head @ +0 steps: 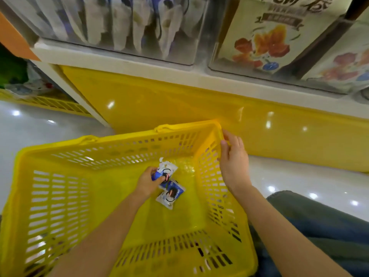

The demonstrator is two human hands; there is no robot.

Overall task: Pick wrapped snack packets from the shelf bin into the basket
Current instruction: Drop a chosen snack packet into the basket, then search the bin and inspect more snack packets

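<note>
Reaching down into the yellow basket point(60, 196), the left hand point(148, 182) has its fingers point(159, 178) pinched on a wrapped snack packet point(166, 169), white and blue, held low over the basket floor. Just to its right and below, another packet point(171, 193) lies flat on the floor of the basket, possibly overlapping a third; the blur makes the count hard to tell. Apart from these, the basket looks bare.

The packets look light, thin and crinkly, with slick film that could slide in a loose pinch; a grip by a sealed edge or corner seems the safest hold, and the contents may crush if squeezed across the middle.

Farther right, the right hand point(233, 158) grasps the basket's right rim near its far corner, fingers curled over the edge, seemingly to steady it.

Above, the clear shelf bin point(123, 27) holds a row of upright white and blue packets of the same sort, and the bin point(279, 37) to its right holds cream bags printed with orange fruit.
</note>
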